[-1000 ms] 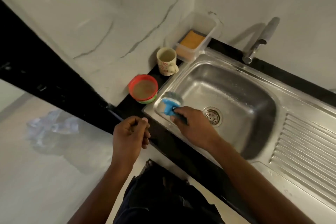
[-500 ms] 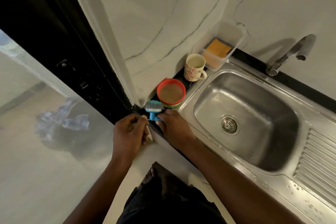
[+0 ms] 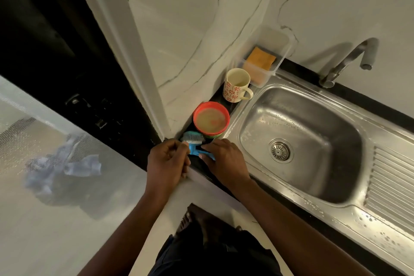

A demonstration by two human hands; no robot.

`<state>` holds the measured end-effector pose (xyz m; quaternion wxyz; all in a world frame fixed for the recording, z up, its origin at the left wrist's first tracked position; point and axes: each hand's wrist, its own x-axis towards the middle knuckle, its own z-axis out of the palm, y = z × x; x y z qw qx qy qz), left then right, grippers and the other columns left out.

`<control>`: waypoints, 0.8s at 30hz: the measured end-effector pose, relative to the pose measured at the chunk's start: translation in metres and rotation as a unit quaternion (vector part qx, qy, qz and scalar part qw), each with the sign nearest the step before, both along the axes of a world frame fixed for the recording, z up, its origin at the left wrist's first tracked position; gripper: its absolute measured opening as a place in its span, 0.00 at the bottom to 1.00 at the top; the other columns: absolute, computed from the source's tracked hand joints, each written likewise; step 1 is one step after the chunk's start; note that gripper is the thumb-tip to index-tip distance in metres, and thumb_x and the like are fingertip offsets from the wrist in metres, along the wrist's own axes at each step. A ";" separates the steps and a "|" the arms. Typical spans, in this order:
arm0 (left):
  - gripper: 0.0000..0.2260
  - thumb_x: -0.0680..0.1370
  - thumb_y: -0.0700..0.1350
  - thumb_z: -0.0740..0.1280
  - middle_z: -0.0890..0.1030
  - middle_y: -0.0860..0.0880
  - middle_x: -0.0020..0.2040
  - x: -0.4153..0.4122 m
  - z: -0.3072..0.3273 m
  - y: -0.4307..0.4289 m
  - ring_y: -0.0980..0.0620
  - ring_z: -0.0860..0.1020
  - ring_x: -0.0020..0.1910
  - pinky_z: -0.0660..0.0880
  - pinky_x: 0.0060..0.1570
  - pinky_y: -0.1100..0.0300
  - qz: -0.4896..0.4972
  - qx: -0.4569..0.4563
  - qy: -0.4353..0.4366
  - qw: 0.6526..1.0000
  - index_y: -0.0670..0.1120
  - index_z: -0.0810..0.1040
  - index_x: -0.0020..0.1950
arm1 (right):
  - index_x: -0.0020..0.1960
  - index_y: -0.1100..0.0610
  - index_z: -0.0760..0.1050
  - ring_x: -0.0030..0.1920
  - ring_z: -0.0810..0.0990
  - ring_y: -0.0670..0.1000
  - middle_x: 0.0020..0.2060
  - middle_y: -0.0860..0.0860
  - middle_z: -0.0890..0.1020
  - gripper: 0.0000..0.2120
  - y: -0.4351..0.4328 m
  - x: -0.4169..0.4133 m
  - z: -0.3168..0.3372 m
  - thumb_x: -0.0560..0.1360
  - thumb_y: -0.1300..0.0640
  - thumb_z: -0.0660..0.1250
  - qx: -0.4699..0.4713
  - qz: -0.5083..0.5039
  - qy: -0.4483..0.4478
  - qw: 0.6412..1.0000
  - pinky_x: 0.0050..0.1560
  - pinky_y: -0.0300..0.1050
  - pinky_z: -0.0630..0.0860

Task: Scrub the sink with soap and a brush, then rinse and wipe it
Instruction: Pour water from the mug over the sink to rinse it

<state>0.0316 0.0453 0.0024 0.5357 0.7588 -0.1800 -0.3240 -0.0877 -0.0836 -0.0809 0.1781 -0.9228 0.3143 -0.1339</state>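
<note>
Holding item 1: brush (image 3: 194, 144), blue plastic handle, pale bristle head w/ teal top, lying at the front-left corner of the black bench (image 3: 298, 67), just beside the sink's left rim, outside the basin. Right hand (image 3: 224, 161) grip: fingers curled over the handle, holding it. Left hand (image 3: 167, 160) grip: fingers curled in, tips touching the brush's handle end; cannot tell whether it actually pinches it.

Item 2: sink (image 3: 251, 105), stainless steel, wet, droplets and suds on rim and basin walls; round drain strainer (image 3: 279, 151) in basin floor; ribbed drainboard (image 3: 394, 188) to the right.

Item 3: tap (image 3: 345, 63), metal, at the back edge, spout turned right.

Item 4: red bowl (image 3: 211, 119), cloudy liquid inside, stacked on a green one, just behind the brush.

Item 5: mug (image 3: 236, 86), cream w/ red flower print, behind the bowl.

Item 6: clear plastic tub (image 3: 280, 51) in the corner, orange sponge (image 3: 261, 58) inside.

Misc.: crumpled bluish cloth (image 3: 65, 168) on the floor, far left.
</note>
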 end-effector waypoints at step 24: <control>0.15 0.84 0.43 0.67 0.80 0.46 0.29 -0.027 0.013 -0.100 0.50 0.78 0.27 0.78 0.33 0.57 -0.045 -0.030 -0.037 0.998 0.41 0.80 0.38 | 0.56 0.59 0.79 0.51 0.83 0.56 0.52 0.55 0.83 0.21 -0.194 0.049 0.035 0.76 0.42 0.71 0.278 -0.372 -0.147 0.874 0.47 0.47 0.80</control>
